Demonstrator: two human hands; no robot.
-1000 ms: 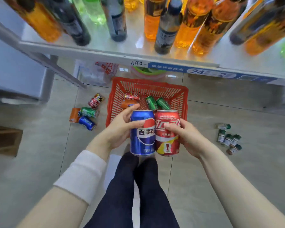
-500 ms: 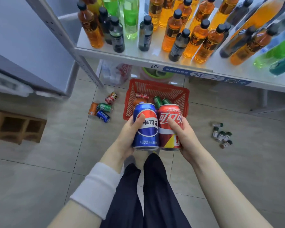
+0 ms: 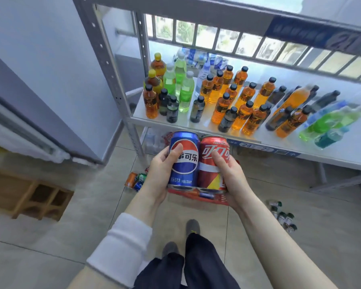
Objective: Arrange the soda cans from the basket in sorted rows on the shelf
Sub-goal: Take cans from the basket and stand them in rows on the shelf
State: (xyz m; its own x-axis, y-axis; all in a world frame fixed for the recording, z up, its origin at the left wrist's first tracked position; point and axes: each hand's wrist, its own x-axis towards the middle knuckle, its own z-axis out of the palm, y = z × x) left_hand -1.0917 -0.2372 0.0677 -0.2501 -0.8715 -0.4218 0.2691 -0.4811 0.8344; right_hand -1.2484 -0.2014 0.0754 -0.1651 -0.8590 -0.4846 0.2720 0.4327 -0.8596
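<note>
Curled tight with fingers (image 3: 176,152) of the left hand (image 3: 161,174) round the blue can (image 3: 183,178) and of the right hand (image 3: 230,176) round the red can (image 3: 208,180); upright, touching, above the basket (image 3: 221,199). Best kept level, then set on bare shelf (image 3: 342,151). Palms inward, thumbs across fronts.

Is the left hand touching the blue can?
Touching: the head view shows the left hand wrapped round the blue can, thumb across its label.

Shop-style stockroom: metal shelf rack (image 3: 121,84) with numbered blue price strip (image 3: 265,149), rows of drink bottles (image 3: 244,109).
</note>
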